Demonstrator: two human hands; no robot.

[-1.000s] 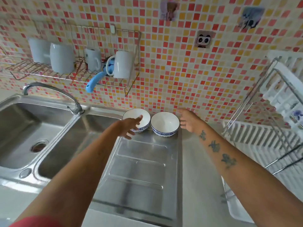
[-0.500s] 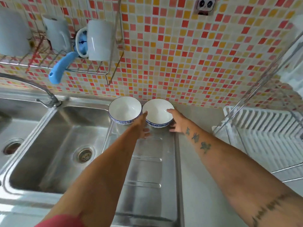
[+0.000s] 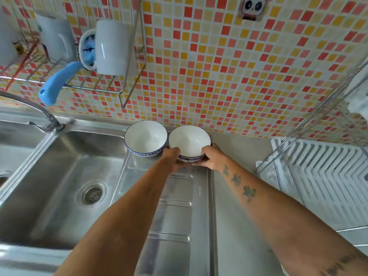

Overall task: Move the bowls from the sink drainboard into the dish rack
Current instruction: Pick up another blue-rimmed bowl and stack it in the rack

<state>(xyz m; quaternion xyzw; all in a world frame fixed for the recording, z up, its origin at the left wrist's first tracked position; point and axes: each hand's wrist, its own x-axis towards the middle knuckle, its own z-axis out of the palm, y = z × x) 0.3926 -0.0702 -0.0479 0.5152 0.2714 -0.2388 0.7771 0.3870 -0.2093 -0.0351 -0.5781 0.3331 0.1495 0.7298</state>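
- Sink basin (image 3: pixel 59 176) lying at the left, faucet (image 3: pixel 35 112) arching over its back edge.
- Left bowl (image 3: pixel 145 137) sitting untouched at the back of the drainboard (image 3: pixel 175 216), touching the right bowl (image 3: pixel 189 142).
- Left hand (image 3: pixel 172 158) gripping the right bowl's near-left side, fingers wrapping under it.
- Right hand (image 3: pixel 211 157) gripping its right side, fingers clamping the rim.
- Dish rack (image 3: pixel 322 176) standing on the desk (image 3: pixel 239 226), apart from both bowls.

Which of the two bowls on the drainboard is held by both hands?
The right bowl, nearer the dish rack: left hand and right hand clasp it; the left bowl stands untouched.
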